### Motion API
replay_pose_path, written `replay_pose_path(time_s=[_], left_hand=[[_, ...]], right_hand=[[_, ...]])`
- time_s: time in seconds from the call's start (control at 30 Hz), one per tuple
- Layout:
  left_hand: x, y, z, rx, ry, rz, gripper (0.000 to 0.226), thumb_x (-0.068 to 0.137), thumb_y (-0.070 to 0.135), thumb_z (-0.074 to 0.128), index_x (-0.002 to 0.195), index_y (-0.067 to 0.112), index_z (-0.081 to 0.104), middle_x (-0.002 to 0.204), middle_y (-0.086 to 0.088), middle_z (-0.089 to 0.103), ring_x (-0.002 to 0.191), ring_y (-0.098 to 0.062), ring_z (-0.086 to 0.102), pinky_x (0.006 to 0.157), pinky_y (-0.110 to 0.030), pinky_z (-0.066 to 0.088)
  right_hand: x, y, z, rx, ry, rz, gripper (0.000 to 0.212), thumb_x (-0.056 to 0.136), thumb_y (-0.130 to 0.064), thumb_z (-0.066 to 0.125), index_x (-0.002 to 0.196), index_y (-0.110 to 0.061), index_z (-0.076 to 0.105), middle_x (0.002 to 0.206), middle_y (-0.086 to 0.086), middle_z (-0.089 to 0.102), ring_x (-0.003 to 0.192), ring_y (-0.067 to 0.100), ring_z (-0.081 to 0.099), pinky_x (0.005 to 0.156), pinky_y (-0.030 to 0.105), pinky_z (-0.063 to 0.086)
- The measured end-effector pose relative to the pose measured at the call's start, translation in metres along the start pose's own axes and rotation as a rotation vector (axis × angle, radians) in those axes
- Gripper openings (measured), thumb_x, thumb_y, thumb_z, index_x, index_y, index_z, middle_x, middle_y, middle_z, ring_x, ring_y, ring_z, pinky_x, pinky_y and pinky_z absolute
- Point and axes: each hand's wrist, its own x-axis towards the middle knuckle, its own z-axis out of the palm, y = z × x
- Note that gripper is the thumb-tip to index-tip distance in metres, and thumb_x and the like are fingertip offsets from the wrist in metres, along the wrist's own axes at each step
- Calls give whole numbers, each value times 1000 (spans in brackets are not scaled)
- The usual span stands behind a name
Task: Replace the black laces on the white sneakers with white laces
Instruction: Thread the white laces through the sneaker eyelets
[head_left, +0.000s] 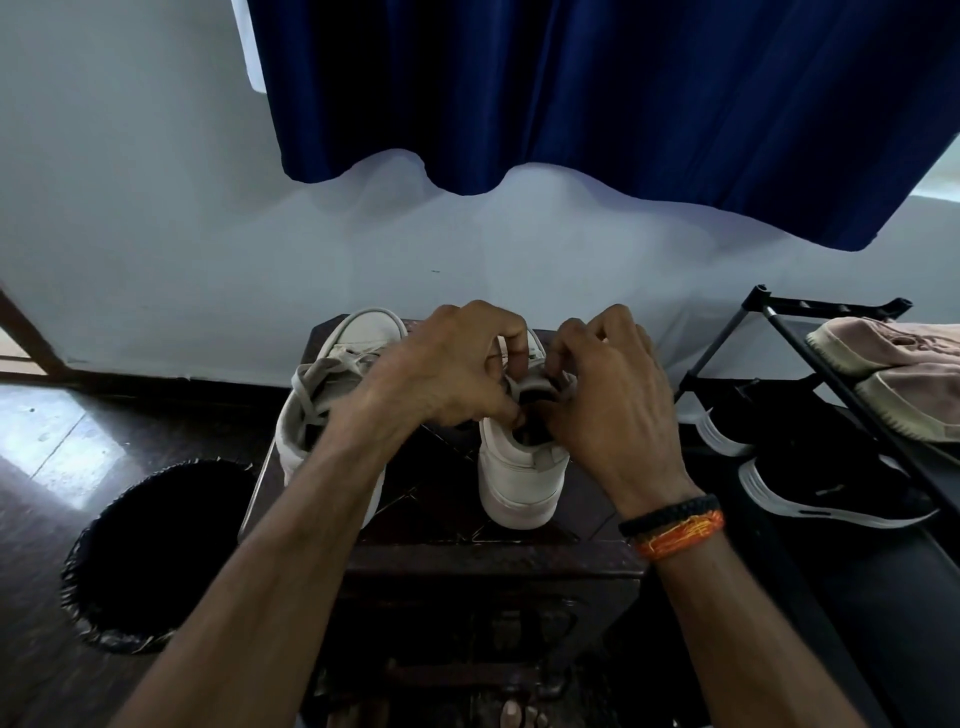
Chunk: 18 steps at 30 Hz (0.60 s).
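Two white sneakers stand on a small dark wooden table (467, 525), heels toward me. The left sneaker (332, 395) carries loose white laces (317, 379). Over the tongue and eyelets of the right sneaker (519, 467) both my hands are bunched close together. My left hand (447, 364) has its fingers curled and pinches something at the shoe's opening. My right hand (608, 395), with bracelets at the wrist, also curls its fingers there. A bit of white lace (501, 345) shows between the fingers. Most of the lacing is hidden by my hands.
A round dark basket (156, 556) stands on the floor at the left. A black shoe rack (831, 395) at the right holds pink shoes (898, 364) and black sneakers (831, 488). A white wall and a blue curtain (597, 104) lie behind the table.
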Motion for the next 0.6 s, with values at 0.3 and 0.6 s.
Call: replay_pose_path(time_s=[0.3, 0.6], left_hand=[[5, 0, 5, 104, 39, 46, 14, 71, 24, 90, 78, 19, 79, 73, 2, 69, 58, -5, 61, 57, -22, 50], [5, -4, 4, 63, 103, 67, 35, 70, 12, 86, 90, 22, 59, 97, 5, 53, 82, -5, 52, 64, -22, 45]], right_hand=[[1, 8, 4, -7, 61, -169, 25, 67, -23, 88, 86, -17, 73, 96, 2, 57, 86, 22, 51, 65, 31, 37], [2, 9, 13, -30, 91, -245, 13, 82, -27, 76, 88, -15, 74, 106, 3, 64, 82, 24, 63, 57, 27, 45]])
